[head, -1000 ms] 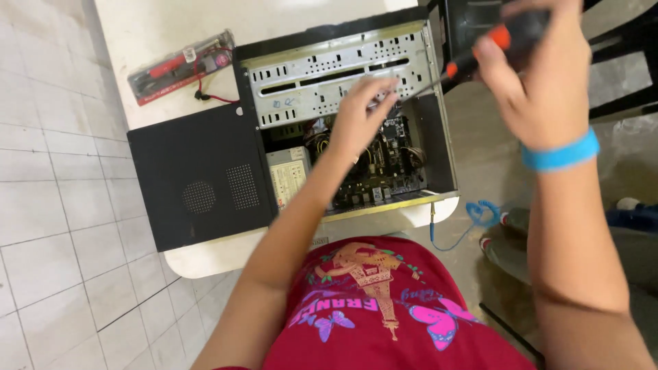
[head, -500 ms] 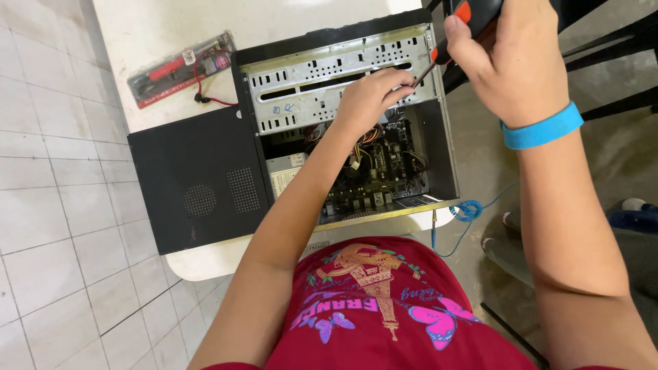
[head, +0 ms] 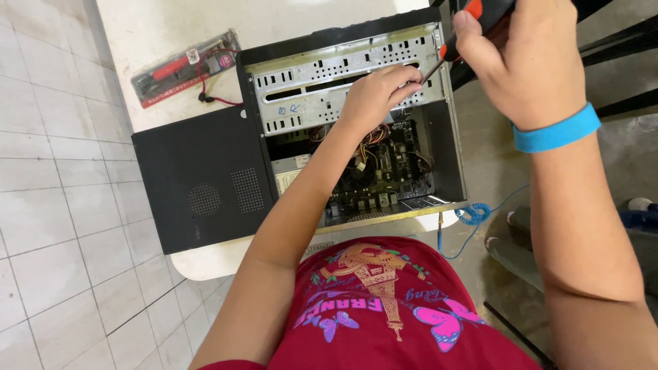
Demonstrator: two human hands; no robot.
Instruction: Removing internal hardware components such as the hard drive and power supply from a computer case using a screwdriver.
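Keep the right hand (head: 531, 65) wrapped firmly around the orange-and-black-handled screwdriver (head: 458, 35), tip square on the perforated grey metal drive cage (head: 322, 85) atop the open black computer case (head: 452, 157), left hand (head: 377, 96) fingers curled together, steadying beside the tip.

The top of the screwdriver (head: 473, 27) handle runs off the upper edge of the frame, and the right hand (head: 528, 62) wrapped round it covers most of the grip. Its tip disappears behind the fingers of the left hand (head: 377, 96), so the exact spot it touches on the metal drive cage (head: 322, 89) can't be seen. The left forearm hides part of the circuit board (head: 391, 164). The parts inside the clear packet (head: 185, 68), upper left, are too small to tell.
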